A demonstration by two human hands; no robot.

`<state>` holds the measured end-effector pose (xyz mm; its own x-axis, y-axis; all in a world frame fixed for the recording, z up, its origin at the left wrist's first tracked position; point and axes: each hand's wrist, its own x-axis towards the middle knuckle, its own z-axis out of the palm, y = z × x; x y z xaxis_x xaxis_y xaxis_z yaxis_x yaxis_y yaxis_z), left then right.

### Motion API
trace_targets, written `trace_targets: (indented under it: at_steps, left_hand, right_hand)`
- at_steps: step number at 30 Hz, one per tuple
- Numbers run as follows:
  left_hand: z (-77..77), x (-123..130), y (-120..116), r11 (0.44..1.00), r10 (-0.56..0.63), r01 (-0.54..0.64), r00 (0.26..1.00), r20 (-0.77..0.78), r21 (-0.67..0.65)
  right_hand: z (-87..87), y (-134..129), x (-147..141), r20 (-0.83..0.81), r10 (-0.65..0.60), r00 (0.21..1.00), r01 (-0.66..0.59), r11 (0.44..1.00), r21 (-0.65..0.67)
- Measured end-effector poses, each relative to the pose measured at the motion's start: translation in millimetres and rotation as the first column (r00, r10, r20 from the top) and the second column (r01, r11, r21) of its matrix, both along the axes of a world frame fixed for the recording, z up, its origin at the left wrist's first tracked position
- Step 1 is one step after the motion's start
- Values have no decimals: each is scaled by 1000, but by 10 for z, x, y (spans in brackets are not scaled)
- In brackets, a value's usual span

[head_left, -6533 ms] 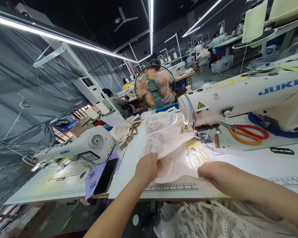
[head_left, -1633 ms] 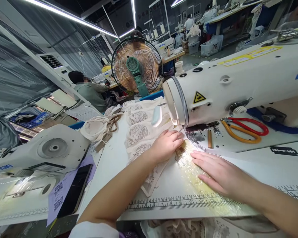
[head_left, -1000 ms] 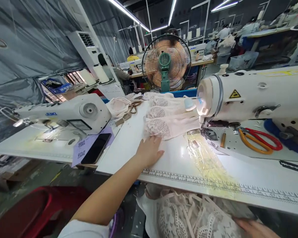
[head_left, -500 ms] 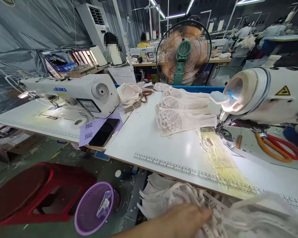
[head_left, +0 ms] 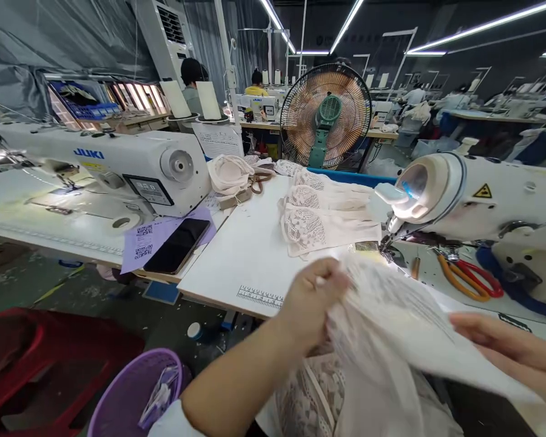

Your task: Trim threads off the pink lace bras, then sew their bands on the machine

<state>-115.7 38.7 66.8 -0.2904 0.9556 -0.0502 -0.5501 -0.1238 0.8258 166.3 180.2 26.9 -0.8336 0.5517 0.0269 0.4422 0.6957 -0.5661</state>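
While the left hand (head_left: 316,297) pinches the pale cloth piece (head_left: 404,315) between its closed fingers near the lower centre of the frame, the right hand (head_left: 512,349) is well apart from it, at the lower right. The cloth is in front of the white table (head_left: 250,243), its long axis sloping from the left hand down toward the lower right corner. Its outline is blurred, so I cannot tell which end is the front. The right hand is cut off by the frame edge and partly covered by cloth; its grip I cannot tell.
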Motion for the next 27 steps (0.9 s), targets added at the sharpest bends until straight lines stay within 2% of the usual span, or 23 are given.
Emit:
trace_targets:
  at_steps: [1, 3, 4, 6, 7, 8, 10, 12, 14, 15, 16, 17, 18, 19, 21, 22, 25, 27]
  left_hand:
    - [-4, -142, 91, 998, 56, -55, 998, -27, 42]
    - [-37, -457, 216, 993, 86, -73, 984, -157, 90]
    - [-57, -620, 239, 997, 45, -26, 964, -263, 76]
    - [-86, -923, 202, 997, -82, 74, 860, -504, -37]
    - [-93, -1051, 153, 987, -159, 109, 756, -635, -117]
    - [-94, -1155, 94, 976, -212, 95, 621, -755, -196]
    - [-78, -1283, -14, 964, -229, -64, 294, -928, -258]
    - [-48, -1288, -61, 949, -158, -277, -16, -987, -148]
    - [-27, -1149, -21, 917, -44, -397, -225, -973, 50]
    - [-30, -1023, 31, 910, 20, -391, -291, -956, 138]
    - [-45, -865, 103, 919, 76, -343, -330, -941, 195]
    - [-76, -682, 193, 940, 144, -241, -363, -921, 242]
    - [-123, -488, 300, 980, 139, -83, -362, -922, 181]
    - [-183, -299, 420, 994, 104, 78, -361, -927, 81]
    - [-330, 10, 680, 957, 52, 282, -407, -912, -72]
    - [-407, 111, 805, 933, 82, 349, -433, -898, -83]
    - [-584, 199, 1091, 917, 153, 392, -518, -842, -75]
    - [-616, 155, 1191, 924, 139, 370, -560, -817, -97]
  right_hand:
    - [25, 62, -150, 11, -35, 999, 36, 999, -35]
    - [29, 162, -463, -58, -96, 994, 101, 991, 90]
    - [10, 200, -612, -66, -123, 990, 134, 967, 214]
    - [-54, 260, -865, -65, -136, 989, 150, 936, 318]
    - [-90, 282, -968, -54, -137, 989, 147, 920, 363]
    - [-123, 299, -1054, -41, -132, 990, 137, 908, 395]
    - [-173, 322, -1186, -14, -115, 993, 107, 877, 468]
    - [-195, 332, -1272, 2, -104, 995, 87, 843, 532]
    - [-198, 332, -1315, 12, -118, 993, 88, 808, 582]
    - [-198, 327, -1321, 22, -130, 991, 91, 793, 602]
    - [-198, 320, -1318, 35, -142, 989, 90, 780, 619]
    - [-201, 310, -1307, 50, -149, 988, 84, 769, 634]
    - [-207, 298, -1288, 63, -152, 986, 76, 760, 646]
    - [-217, 286, -1263, 72, -150, 986, 66, 752, 656]
    - [-247, 267, -1197, 74, -138, 988, 53, 737, 674]
    - [-267, 262, -1159, 67, -131, 989, 51, 730, 681]
    - [-335, 256, -1039, 32, -100, 994, 50, 717, 695]
    - [-379, 243, -960, 5, -80, 997, 54, 719, 693]
